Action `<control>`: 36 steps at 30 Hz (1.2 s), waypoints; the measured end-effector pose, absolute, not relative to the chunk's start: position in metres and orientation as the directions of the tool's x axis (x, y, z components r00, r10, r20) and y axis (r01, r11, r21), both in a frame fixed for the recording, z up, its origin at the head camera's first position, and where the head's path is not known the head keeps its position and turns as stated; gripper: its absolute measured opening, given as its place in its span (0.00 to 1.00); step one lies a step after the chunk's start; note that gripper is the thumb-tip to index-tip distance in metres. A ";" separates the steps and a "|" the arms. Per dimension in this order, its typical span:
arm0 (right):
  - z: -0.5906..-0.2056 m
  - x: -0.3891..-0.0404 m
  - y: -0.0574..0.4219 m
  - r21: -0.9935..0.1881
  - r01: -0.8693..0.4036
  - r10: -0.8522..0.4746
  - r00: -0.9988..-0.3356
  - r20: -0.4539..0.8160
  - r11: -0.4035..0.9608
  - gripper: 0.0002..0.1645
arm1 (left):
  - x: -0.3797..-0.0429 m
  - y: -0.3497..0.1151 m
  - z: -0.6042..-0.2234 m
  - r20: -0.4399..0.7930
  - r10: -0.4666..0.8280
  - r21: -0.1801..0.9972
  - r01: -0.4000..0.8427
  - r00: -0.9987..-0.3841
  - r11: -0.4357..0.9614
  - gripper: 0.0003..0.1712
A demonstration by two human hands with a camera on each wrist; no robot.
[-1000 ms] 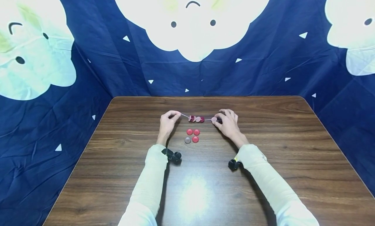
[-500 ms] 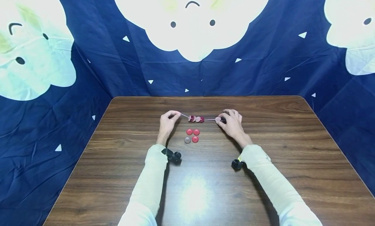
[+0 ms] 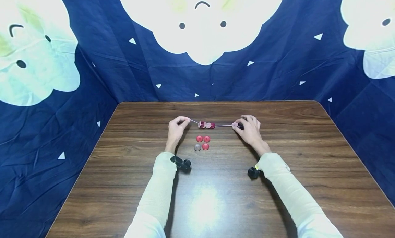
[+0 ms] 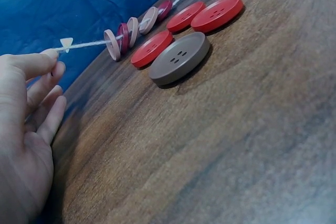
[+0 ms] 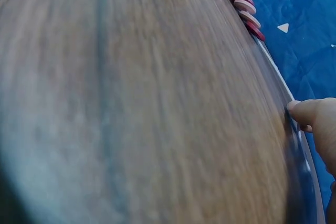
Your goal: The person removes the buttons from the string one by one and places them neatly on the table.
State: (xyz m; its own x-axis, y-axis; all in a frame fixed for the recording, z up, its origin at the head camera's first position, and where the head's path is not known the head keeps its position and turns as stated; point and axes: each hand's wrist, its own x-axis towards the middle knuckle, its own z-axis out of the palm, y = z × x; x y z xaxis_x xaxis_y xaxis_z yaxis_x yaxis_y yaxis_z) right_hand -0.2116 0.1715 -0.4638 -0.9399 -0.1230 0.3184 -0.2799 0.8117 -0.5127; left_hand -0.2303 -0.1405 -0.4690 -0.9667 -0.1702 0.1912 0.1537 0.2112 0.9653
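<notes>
My left hand (image 3: 177, 130) pinches one end of a pale string (image 3: 224, 126) between thumb and fingertips. Several buttons (image 4: 123, 38), light pink and dark red, are strung along it and stand on edge in a short row. To their right, a light pink button (image 3: 235, 124) is pinched by my right hand (image 3: 249, 131), at the far end of the taut string. Whether the string passes through this button is hidden by the fingers. In the right wrist view only the thumb and part of the right hand show beside the string.
Just in front of the strung row, several loose red buttons (image 3: 205, 146) and a grey button (image 4: 179, 59) lie flat on the wooden table (image 3: 123, 183). A blue cloth (image 3: 132, 76) with white clouds hangs behind the table's far edge.
My right hand has moved steadily right with the light pink button, and more string shows between it and the strung row. The left hand and loose buttons stay put.
</notes>
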 end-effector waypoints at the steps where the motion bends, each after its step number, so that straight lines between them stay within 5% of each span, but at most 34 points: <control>1: -0.464 -0.212 0.173 -0.511 -0.278 -0.122 -0.940 0.318 0.813 0.17 | -0.230 -0.141 -0.469 0.192 -0.171 0.965 0.154 -0.966 0.212 0.06; 36: -0.464 -0.209 0.213 -0.527 -0.200 -0.038 -0.952 0.302 0.826 0.18 | -0.230 -0.141 -0.469 0.181 -0.171 0.965 0.142 -0.968 0.222 0.06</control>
State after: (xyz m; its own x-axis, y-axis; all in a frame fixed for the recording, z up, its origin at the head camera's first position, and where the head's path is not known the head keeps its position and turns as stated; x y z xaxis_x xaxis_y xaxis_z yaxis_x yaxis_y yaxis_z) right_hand -0.2090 0.2133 -0.4637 -0.9524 -0.0379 0.3024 -0.2003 0.8257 -0.5274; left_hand -0.2299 -0.1410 -0.4687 -0.9685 -0.1707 0.1814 0.1415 0.2223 0.9647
